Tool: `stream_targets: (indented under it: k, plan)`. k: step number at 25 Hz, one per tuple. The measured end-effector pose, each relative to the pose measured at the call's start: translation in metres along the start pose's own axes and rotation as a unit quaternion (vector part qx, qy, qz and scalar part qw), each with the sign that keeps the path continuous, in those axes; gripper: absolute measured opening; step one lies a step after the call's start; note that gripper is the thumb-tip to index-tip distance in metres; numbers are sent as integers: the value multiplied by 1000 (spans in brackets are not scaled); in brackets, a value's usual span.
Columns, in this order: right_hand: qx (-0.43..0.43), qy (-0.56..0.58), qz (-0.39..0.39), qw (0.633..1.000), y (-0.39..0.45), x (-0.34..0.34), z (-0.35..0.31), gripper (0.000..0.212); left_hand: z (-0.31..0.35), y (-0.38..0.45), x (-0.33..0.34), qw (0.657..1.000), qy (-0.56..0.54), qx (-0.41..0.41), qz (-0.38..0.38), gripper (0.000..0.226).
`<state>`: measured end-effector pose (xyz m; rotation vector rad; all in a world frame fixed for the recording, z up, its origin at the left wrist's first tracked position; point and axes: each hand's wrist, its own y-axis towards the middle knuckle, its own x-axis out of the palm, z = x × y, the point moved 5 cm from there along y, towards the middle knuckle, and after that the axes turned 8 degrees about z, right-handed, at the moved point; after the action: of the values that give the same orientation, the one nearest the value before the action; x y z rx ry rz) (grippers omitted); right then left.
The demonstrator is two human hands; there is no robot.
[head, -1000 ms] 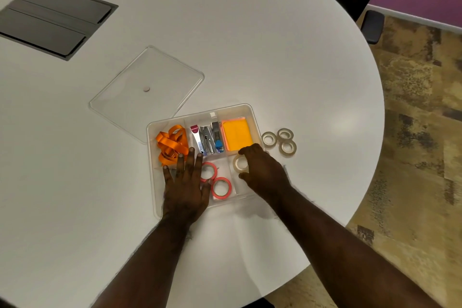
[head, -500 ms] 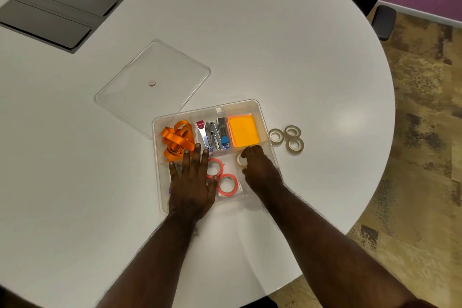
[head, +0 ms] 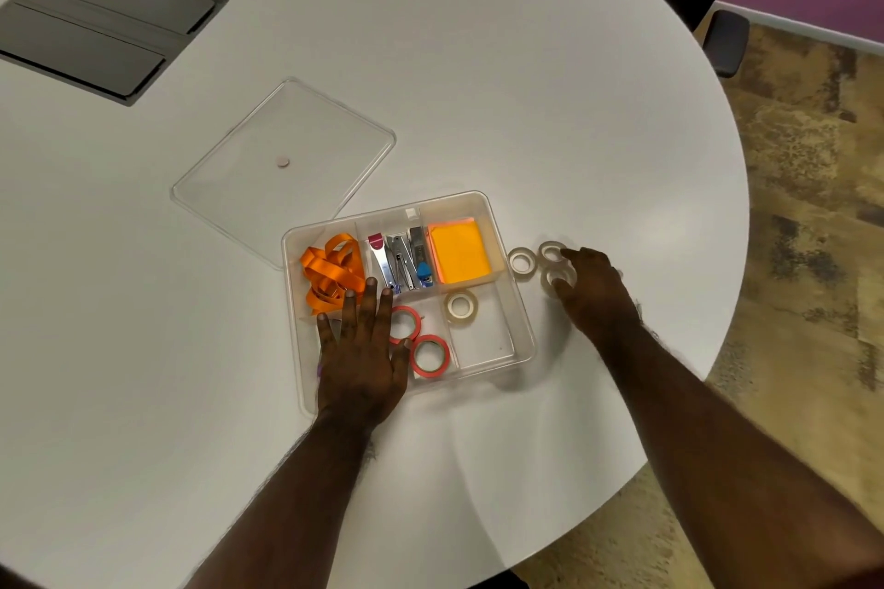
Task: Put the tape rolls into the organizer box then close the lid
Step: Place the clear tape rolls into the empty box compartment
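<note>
Head view looks down on a round white table with a clear organizer box near its front edge. Left hand lies flat and open, fingers spread, over the box's front-left part, covering some of one red tape roll; a second red roll sits just beside it in the same compartment. One pale roll lies in the front-right compartment. Back compartments hold orange ribbon, metal clips and an orange pad.

Right hand is on the table just right of the box, fingers curled at two pale rolls — whether it grips one I cannot tell. A third pale roll lies free between hand and box.

Lid lies flat on the table behind-left of the box, one corner tucked at the box's back-left edge — box uncovered.
</note>
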<state>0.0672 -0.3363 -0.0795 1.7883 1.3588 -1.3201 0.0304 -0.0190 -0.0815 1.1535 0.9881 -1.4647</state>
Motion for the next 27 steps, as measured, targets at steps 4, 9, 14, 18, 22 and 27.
stream_targets:
  k: [4,9,14,18,22,27]
  plan:
    - [-17,-16,-19,1000,17,10,1,42,3,0,-1,1000,3,1,3,75]
    - [6,-72,24,997,23,9,-1,27,1,-2,2,1000,26,6,5,66]
    - [-25,7,77,997,19,-4,-7,26,-1,-2,3,1000,26,3,4,67]
    - [-128,152,84,976,-3,-31,-38,22,0,-3,2,1000,19,6,7,68]
    - [-227,24,-45,973,-47,-19,-66,22,0,-1,3,1000,10,-3,2,71]
    - [-263,-116,-71,955,-67,16,-83,24,0,-2,2,1000,11,2,7,67]
